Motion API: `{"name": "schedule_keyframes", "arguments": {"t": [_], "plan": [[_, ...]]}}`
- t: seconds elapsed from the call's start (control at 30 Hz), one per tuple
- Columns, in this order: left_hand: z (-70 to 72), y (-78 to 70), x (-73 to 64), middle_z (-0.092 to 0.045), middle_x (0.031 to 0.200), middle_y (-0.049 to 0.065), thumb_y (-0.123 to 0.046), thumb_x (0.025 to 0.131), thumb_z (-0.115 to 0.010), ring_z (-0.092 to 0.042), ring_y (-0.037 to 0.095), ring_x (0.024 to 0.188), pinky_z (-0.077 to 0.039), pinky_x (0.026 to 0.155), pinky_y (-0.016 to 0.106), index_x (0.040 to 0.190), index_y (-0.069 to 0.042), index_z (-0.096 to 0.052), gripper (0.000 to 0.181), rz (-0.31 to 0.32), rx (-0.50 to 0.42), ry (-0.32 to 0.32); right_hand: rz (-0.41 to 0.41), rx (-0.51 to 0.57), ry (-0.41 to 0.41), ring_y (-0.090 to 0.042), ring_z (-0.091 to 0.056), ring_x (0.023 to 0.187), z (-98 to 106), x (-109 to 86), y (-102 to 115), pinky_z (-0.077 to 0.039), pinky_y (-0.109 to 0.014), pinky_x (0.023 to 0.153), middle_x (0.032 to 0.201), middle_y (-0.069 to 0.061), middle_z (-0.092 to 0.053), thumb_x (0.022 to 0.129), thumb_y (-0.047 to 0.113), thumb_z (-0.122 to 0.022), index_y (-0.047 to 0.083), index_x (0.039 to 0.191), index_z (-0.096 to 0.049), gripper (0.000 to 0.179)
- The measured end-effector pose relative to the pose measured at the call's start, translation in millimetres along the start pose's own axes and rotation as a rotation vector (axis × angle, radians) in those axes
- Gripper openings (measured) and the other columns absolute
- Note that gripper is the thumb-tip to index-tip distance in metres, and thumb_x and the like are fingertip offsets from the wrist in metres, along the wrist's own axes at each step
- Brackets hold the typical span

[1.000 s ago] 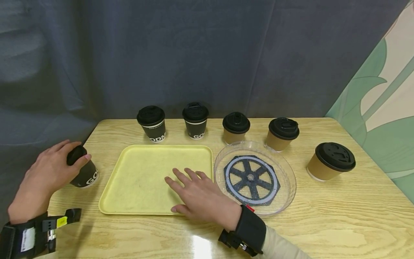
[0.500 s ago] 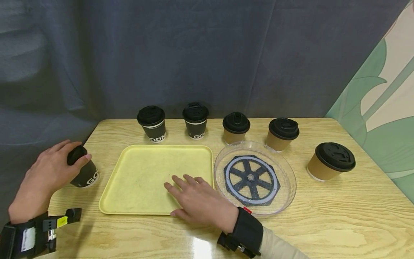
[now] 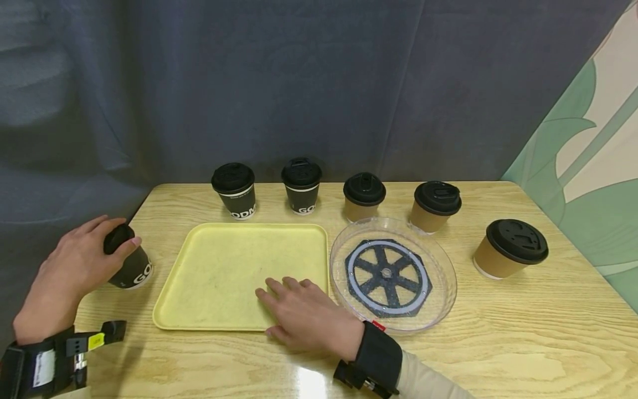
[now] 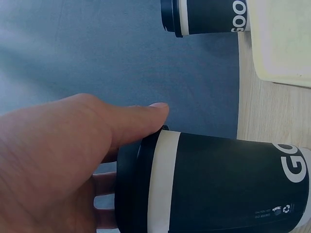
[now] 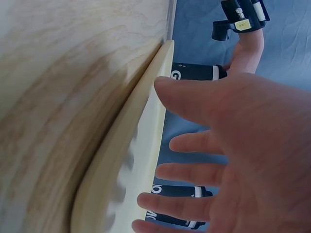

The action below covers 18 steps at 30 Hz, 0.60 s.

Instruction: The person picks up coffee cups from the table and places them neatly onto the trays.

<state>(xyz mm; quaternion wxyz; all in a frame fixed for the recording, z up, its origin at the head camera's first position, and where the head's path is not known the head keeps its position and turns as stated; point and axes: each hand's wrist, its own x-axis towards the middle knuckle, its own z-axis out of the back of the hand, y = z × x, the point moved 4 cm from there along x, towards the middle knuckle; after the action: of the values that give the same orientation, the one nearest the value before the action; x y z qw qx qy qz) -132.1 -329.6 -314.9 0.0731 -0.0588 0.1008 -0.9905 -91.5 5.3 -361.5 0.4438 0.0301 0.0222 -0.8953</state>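
Note:
At the table's left side my left hand [image 3: 82, 257] grips a black paper cup [image 3: 132, 271] by its black lid, from above. The cup stands upright; in the left wrist view the thumb lies along the lid's rim and other fingers pass behind the lid [image 4: 133, 189]. White lettering shows on the cup's lower wall. My right hand [image 3: 309, 316], palm down with fingers spread, is over the front right part of the yellow tray [image 3: 219, 277]. It holds nothing. The right wrist view shows its thumb close to the tray's edge [image 5: 121, 116].
A clear round dish [image 3: 443, 299] with a dark wheel pattern stands right of the tray. Behind are two black lidded cups [image 3: 241, 202] and two brown lidded cups [image 3: 360, 210]. Another brown cup [image 3: 493, 257] stands at the right. A dark curtain [image 3: 319, 83] hangs behind the table.
My right hand has come down slightly towards the front of the tray, its wrist moving a little left. The left hand and its cup have stayed in place.

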Motion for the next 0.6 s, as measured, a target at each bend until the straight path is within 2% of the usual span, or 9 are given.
{"name": "schedule_keyframes", "arguments": {"t": [0.3, 0.6], "plan": [[0.3, -1.2, -0.6, -0.03, 0.145, 0.036, -0.05, 0.098, -0.047, -0.029, 0.062, 0.124, -0.025, 0.097, 0.077, 0.143, 0.005, -0.036, 0.071, 0.01, -0.001, -0.01, 0.013, 0.025, 0.03, -0.023, -0.052, 0.128, -2.9, 0.1, 3.0, -0.05, -0.04, 0.1, 0.148, -0.005, -0.047, 0.094, 0.045, -0.058, 0.017, 0.145, -0.042, 0.06], [-0.7, -0.1, 0.3, -0.03, 0.143, 0.037, -0.051, 0.099, -0.046, -0.03, 0.062, 0.123, -0.026, 0.096, 0.076, 0.143, 0.005, -0.036, 0.072, -0.004, -0.003, -0.008, 0.059, -0.006, -0.022, -0.02, -0.059, 0.118, -4.6, -0.8, 5.6, -0.055, -0.033, 0.089, 0.137, -0.004, -0.056, 0.094, 0.039, -0.06, 0.018, 0.132, -0.053, 0.044]]}}
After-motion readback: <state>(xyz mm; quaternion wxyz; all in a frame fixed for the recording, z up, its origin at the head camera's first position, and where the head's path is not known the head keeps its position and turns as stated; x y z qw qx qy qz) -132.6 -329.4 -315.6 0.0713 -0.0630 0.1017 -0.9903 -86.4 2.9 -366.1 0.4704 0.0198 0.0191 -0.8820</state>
